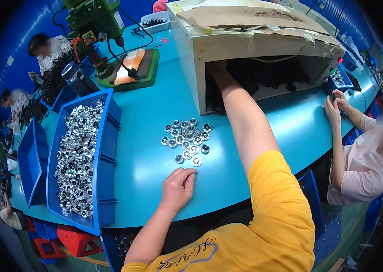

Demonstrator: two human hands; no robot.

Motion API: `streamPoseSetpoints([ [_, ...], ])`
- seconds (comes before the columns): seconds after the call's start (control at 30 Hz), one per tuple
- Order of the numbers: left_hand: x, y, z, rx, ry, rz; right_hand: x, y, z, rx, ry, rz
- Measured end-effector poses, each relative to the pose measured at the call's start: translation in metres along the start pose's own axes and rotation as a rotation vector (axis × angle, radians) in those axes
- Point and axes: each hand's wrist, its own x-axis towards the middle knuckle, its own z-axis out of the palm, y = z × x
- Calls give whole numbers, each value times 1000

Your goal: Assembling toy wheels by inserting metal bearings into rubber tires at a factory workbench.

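Note:
My left hand (178, 188) rests on the blue-green tabletop, fingers curled closed with the thumb against the index finger. Nothing shows between them. Just beyond it lies a loose group of small clear round parts with dark centres (186, 138); the nearest sits close to my fingertips. My right arm stretches forward into a white open-fronted box (191, 68). Only the back part of my right hand (218, 68) shows at the box's left inside, and its fingers are hidden in shadow. Many dark pieces (264, 77) lie inside the box.
A long blue bin (106, 181) full of clear parts stands at left, beside another blue tray (33, 167). Behind are a green drill press (96, 27) and a black heap (57, 68). At right a co-worker (359, 158) handles a small dark piece.

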Motion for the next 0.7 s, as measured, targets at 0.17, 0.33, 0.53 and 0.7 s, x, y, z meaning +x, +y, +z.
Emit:
streamPoseSetpoints([
  [0.17, 1, 1, -1, 7, -5, 25, -13, 15, 29, 104, -34, 57],
  [0.33, 3, 0, 1, -51, -18, 63, -37, 52, 15, -44, -96, -66],
  [0.53, -6, -1, -1, -33, 50, 71, -98, -64, -220, 314, -321, 103],
  [0.7, -10, 4, 3, 63, 4, 68, -175, -84, -281, 412, -669, 51],
])
